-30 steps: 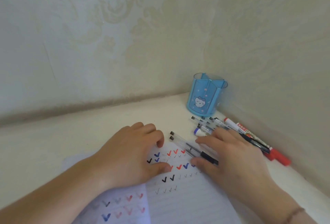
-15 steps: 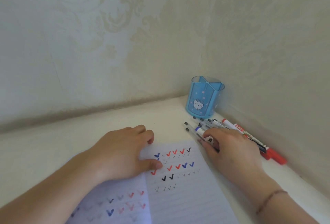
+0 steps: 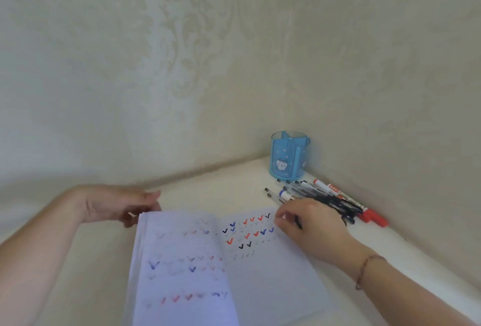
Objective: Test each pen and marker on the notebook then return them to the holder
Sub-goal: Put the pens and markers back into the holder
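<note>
An open lined notebook [image 3: 273, 286] covered in red, blue and black tick marks lies on the white desk. My left hand [image 3: 117, 206] holds its top-left corner, thumb above and fingers curled at the edge. At the page's top-right corner my right hand [image 3: 312, 224] has its fingers curled round a dark pen [image 3: 298, 221], mostly hidden by the hand. The blue translucent holder [image 3: 289, 156] with a cat picture stands in the wall corner and looks empty. Several clear pens [image 3: 304, 189] and a red marker [image 3: 348, 202] lie loose in front of it.
Patterned walls close the desk at the back and on the right. The desk's right edge runs along the wall past the red marker. Bare desk surface [image 3: 208, 190] lies between my left hand and the holder.
My left hand has left the right page and moved left to the notebook's top-left corner, uncovering the left page. My right hand has drawn back from the pen pile to the page corner.
</note>
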`<move>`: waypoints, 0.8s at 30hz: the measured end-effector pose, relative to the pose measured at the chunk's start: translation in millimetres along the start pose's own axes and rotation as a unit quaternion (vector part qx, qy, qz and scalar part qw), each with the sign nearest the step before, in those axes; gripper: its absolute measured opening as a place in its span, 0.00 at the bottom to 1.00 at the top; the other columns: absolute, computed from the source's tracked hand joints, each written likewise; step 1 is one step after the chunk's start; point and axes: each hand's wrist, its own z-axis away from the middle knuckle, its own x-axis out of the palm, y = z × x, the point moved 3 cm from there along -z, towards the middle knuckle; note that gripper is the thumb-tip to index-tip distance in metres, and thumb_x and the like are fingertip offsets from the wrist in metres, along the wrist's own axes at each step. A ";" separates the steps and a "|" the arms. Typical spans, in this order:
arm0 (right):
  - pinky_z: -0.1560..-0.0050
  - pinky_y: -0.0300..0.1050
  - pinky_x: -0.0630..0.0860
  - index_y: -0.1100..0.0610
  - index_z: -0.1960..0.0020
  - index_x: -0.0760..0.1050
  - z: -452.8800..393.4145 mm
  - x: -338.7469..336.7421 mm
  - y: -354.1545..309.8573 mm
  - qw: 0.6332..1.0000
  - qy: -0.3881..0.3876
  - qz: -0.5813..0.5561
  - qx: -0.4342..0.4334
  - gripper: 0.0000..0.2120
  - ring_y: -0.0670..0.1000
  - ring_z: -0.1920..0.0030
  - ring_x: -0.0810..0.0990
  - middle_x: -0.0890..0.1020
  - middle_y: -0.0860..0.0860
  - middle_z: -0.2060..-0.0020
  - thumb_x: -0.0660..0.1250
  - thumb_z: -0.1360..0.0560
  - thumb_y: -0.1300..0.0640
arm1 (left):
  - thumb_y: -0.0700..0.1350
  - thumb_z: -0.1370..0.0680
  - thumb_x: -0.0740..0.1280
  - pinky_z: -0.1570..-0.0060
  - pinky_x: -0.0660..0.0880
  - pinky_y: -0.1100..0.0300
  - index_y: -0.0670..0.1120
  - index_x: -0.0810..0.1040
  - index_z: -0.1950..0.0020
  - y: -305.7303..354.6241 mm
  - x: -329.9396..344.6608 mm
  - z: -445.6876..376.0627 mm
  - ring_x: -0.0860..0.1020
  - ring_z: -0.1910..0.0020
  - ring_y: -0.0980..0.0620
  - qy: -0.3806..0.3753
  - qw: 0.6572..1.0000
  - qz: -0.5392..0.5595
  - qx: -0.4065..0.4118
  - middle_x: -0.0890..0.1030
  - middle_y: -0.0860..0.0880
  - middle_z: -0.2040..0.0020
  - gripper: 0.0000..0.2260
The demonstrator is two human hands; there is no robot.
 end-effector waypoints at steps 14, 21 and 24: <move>0.56 0.43 0.77 0.50 0.55 0.79 0.6 -1.5 16.6 0.945 0.087 -0.294 0.117 0.12 0.51 0.66 0.81 0.84 0.48 0.67 0.59 0.19 0.60 | 0.65 0.32 0.70 0.39 0.72 0.56 0.57 0.77 0.41 96.1 123.3 -40.0 0.74 0.43 0.58 0.150 0.955 -0.196 0.167 0.76 0.57 0.41 0.23; 0.60 0.28 0.71 0.45 0.50 0.77 11.1 -0.7 12.4 0.981 -0.017 -0.187 0.048 0.10 0.38 0.64 0.79 0.83 0.42 0.64 0.63 0.22 0.60 | 0.67 0.27 0.64 0.26 0.47 0.57 0.65 0.58 0.26 79.3 148.3 -63.6 0.47 0.23 0.58 0.085 0.905 -0.394 0.137 0.52 0.59 0.22 0.31; 0.60 0.25 0.69 0.47 0.48 0.80 13.2 4.5 13.6 0.991 -0.019 -0.133 0.020 0.09 0.33 0.60 0.77 0.80 0.38 0.63 0.64 0.22 0.59 | 0.71 0.26 0.58 0.26 0.45 0.55 0.66 0.54 0.25 62.7 138.7 -55.3 0.45 0.23 0.58 0.104 0.897 -0.417 0.101 0.49 0.61 0.22 0.31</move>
